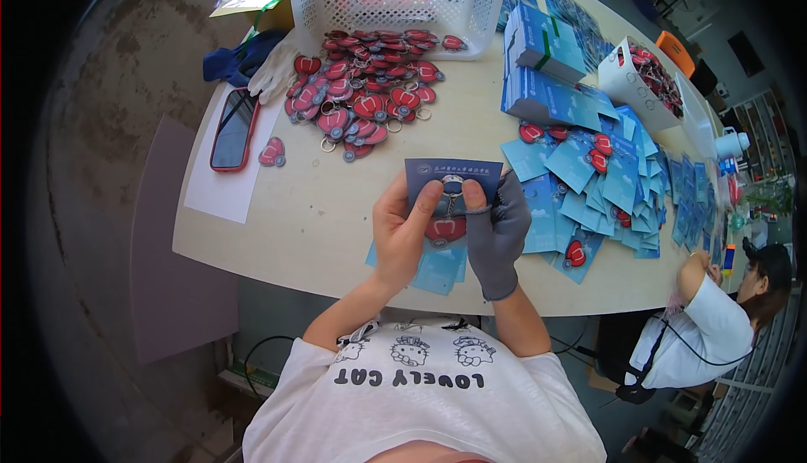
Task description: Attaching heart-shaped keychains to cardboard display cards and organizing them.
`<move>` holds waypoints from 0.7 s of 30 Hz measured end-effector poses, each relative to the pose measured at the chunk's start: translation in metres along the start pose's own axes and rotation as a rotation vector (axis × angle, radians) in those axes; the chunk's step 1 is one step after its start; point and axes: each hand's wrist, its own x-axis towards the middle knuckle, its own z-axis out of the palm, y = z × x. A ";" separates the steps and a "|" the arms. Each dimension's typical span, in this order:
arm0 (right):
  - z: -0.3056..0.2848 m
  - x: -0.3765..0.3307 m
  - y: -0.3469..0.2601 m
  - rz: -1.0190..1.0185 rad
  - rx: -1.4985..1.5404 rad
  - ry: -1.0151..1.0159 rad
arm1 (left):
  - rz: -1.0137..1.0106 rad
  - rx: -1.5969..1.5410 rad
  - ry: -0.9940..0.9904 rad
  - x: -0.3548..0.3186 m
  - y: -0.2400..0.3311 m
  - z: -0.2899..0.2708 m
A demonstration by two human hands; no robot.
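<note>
In front of my chest, my left hand [398, 229] and my right hand [499, 232] grip a dark blue card [429, 168] from both sides. The right hand wears a grey glove with the thumb tip bare. A red keychain [445, 229] lies against the card, its metal ring [452, 183] between my two thumbs. Whether the ring passes through the card I cannot tell. Below my hands, several light blue cards [437, 271] rest near the table edge. A heap of red keychains [367, 103] lies beyond, some with rings showing.
A white perforated basket [483, 9] stands behind the heap. At left are a red-cased phone [235, 131], white paper [212, 201] and gloves [273, 71]. Card stacks [551, 97], loose cards with keychains [614, 173] and a white bin [618, 85] fill the right. Another person [706, 320] sits at far right.
</note>
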 end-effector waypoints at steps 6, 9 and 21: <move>-0.003 0.004 -0.005 0.176 0.081 -0.126 | 0.012 0.068 0.022 0.000 0.001 0.000; -0.006 0.000 0.007 0.166 0.012 -0.188 | 0.011 0.040 0.053 -0.005 -0.006 0.001; -0.066 -0.001 0.006 0.204 -0.002 -0.247 | -0.049 0.377 -0.247 -0.004 -0.020 -0.022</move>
